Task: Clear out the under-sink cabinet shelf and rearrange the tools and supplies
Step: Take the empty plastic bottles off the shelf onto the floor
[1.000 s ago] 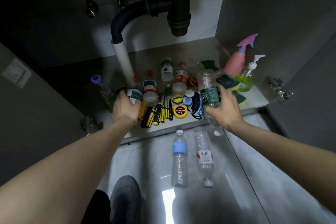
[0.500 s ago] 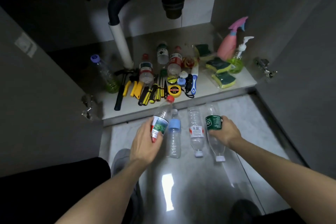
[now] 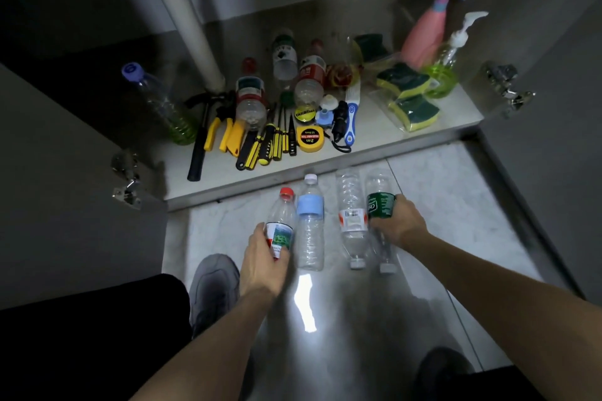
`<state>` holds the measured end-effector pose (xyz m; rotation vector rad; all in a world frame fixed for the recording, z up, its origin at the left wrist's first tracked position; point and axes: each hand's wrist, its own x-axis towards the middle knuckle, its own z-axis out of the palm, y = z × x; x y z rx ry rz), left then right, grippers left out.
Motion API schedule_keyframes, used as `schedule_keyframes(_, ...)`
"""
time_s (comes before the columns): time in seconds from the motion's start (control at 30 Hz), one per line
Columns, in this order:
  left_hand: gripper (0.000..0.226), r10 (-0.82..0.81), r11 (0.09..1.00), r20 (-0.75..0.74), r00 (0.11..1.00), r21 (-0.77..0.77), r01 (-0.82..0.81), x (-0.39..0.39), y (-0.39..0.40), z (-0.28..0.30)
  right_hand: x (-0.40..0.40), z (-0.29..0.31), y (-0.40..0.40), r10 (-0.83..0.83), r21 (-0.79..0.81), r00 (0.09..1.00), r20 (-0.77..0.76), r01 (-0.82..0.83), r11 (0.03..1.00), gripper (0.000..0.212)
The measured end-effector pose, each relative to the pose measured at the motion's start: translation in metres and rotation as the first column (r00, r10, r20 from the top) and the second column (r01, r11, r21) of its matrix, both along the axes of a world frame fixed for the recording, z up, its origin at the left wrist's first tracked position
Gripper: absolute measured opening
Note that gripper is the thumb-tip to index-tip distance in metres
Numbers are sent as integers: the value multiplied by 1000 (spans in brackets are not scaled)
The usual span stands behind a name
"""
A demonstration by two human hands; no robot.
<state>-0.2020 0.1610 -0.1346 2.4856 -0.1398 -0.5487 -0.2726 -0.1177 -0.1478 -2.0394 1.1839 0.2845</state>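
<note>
From the head camera, the left hand (image 3: 265,259) is gripping a red-capped bottle (image 3: 280,226) by its label, laying it at 9 o'clock of the blue-labelled bottle (image 3: 310,231) — likely to extend the row on the floor (image 3: 439,192). The right hand (image 3: 395,221) is curling round the green-labelled bottle (image 3: 380,205), lowering it at 3 o'clock of the clear bottle (image 3: 351,215). At 12 o'clock, the shelf (image 3: 374,143) is holding tools — tape measure (image 3: 310,139), hammer (image 3: 202,137).
</note>
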Motion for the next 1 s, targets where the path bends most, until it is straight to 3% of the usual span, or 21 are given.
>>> schedule_keyframes(0.07, 57, -3, 1000, -135, 991, 11, 5, 2, -2, -7, 3, -2, 0, 16, 11, 1000, 11, -16, 1000, 55)
schedule_keyframes(0.17, 35, -51, 998, -168, 985, 34, 58, 9, -8, -7, 6, 2, 0, 39, -35, 999, -4, -40, 999, 35)
schedule_keyframes(0.27, 34, -32, 990, -48, 998, 133, 38, 27, -15, 9, 15, 19, 1, 96, -191, 994, -61, -106, 976, 25)
schedule_keyframes(0.37, 18, -79, 988, 128, 989, 143, 60, 53, -21, 39, 33, 43, 2, 54, -278, 998, 29, -44, 960, 22)
schedule_keyframes(0.43, 16, -255, 959, 233, 939, 184, 215, 78, -28, 65, 54, 58, 3, -2, -208, 987, 159, 35, 977, 24)
schedule_keyframes(0.5, 18, -406, 910, 322, 855, 233, 344, 115, -42, 91, 82, 74, 4, -74, -7, 958, 278, 79, 997, 25)
schedule_keyframes(0.57, 21, -448, 890, 385, 807, 276, 363, 161, -65, 113, 113, 90, 2, -44, 90, 949, 314, 16, 996, 23)
schedule_keyframes(0.7, 36, -394, 904, 410, 823, 331, 269, 232, -106, 130, 180, 119, -10, 157, -94, 940, 304, -134, 987, 23)
schedule_keyframes(0.83, 71, -348, 897, 333, 876, 390, 209, 257, -117, 109, 240, 126, -18, 167, -159, 935, 313, -122, 980, 39)
schedule_keyframes(1.0, 90, -338, 869, 257, 906, 455, 195, 257, -108, 76, 278, 110, -10, 174, -270, 972, 156, -128, 954, 76)
